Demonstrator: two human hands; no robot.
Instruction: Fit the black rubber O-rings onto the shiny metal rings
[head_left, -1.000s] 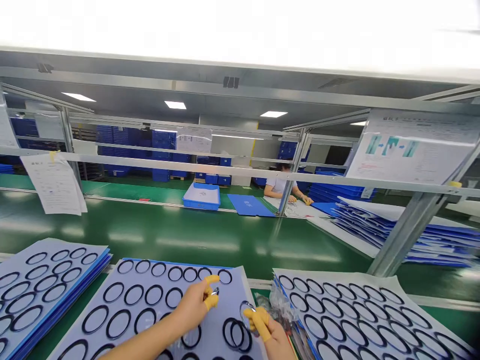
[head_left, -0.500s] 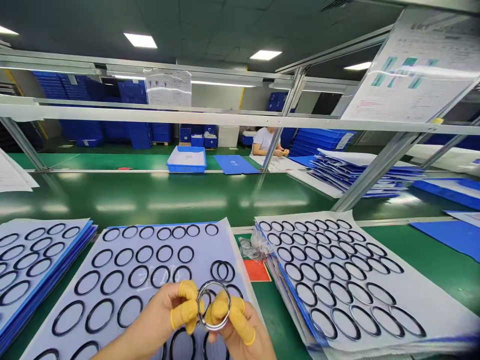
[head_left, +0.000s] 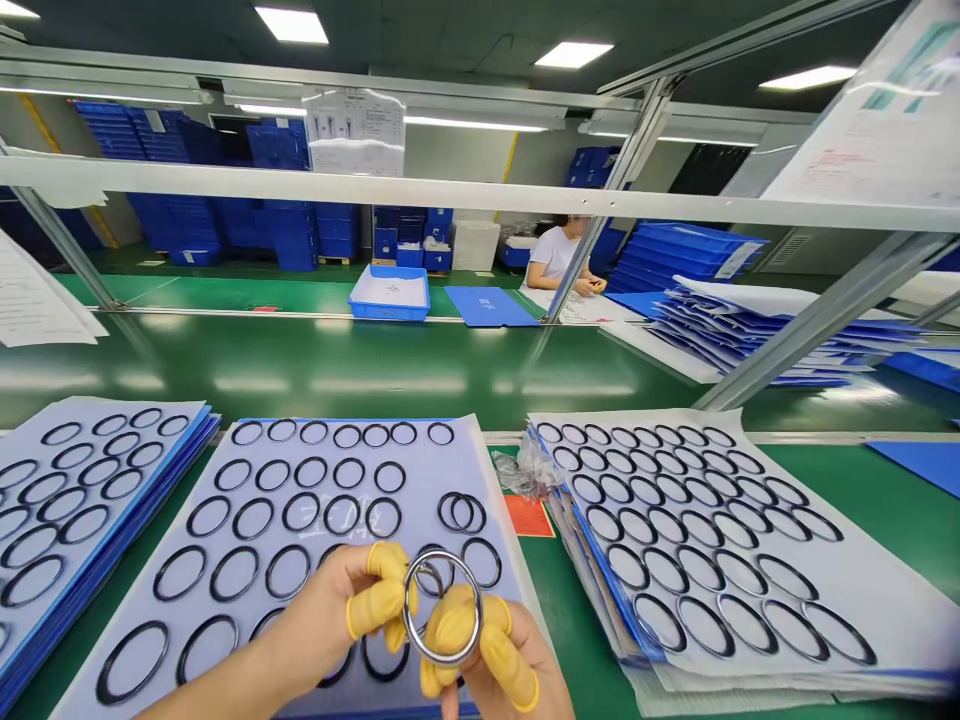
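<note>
A shiny metal ring (head_left: 442,660) is held upright between both hands, above the middle sheet of rings. My left hand (head_left: 352,610), in yellow finger cots, pinches the ring's left edge. My right hand (head_left: 495,650), also in yellow finger cots, grips its right and lower edge, with fingers showing through the opening. Beneath them lies a white sheet (head_left: 176,655) on a blue board, bearing rows of dark rings (head_left: 235,572). Two overlapping rings (head_left: 461,511) sit near its right side. My wrists and forearm cover part of the lower rows.
To the right, a stack of sheets (head_left: 907,610) bears many rings; another stack (head_left: 97,425) lies left. A crumpled plastic bag (head_left: 525,468) and a red card (head_left: 529,516) sit between stacks. A metal rail (head_left: 480,192) crosses ahead. Beyond it, a person (head_left: 559,255) works near blue trays (head_left: 679,262).
The view has shifted slightly, tilting down. The ring has turned to face me more squarely. Both hands still hold it.
</note>
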